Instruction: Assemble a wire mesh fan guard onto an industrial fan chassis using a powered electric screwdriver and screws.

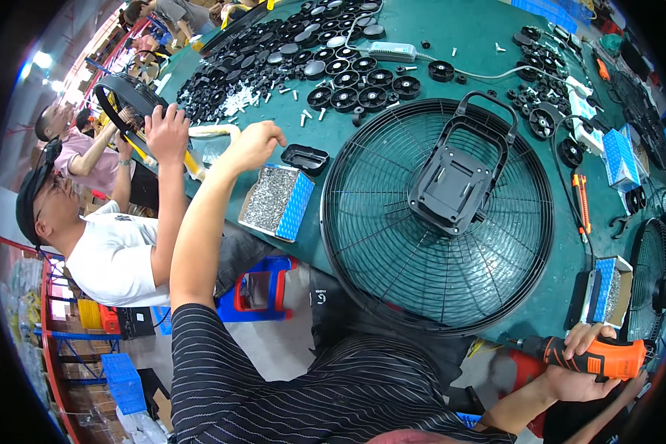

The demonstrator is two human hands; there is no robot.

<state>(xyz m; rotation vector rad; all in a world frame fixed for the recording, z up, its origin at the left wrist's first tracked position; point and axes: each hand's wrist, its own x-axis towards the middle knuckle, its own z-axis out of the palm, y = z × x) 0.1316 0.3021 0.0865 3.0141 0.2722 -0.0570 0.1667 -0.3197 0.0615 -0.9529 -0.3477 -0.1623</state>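
My right hand (579, 370) grips an orange and black power drill (603, 358) beside the table's near right edge; its tip points left. My left hand (253, 148) is raised above a blue and white box of small screws (272, 201), fingers curled in; whether anything is between them is hidden. Between my hands a round black fan grille (392, 222) lies on the green table, overlapping its near edge. At its middle sits a black rectangular housing (451, 185) with an upright loop handle (488, 103). A small black oblong tray-like part (305, 158) lies beside the screw box.
Many round black knobs or caps (344, 81) and white screws (243, 98) cover the far table. A second screw box (608, 292), an orange cutter (582, 203) and cables lie right. At left, a co-worker in a white shirt (118, 251) handles a black ring-shaped frame (129, 92).
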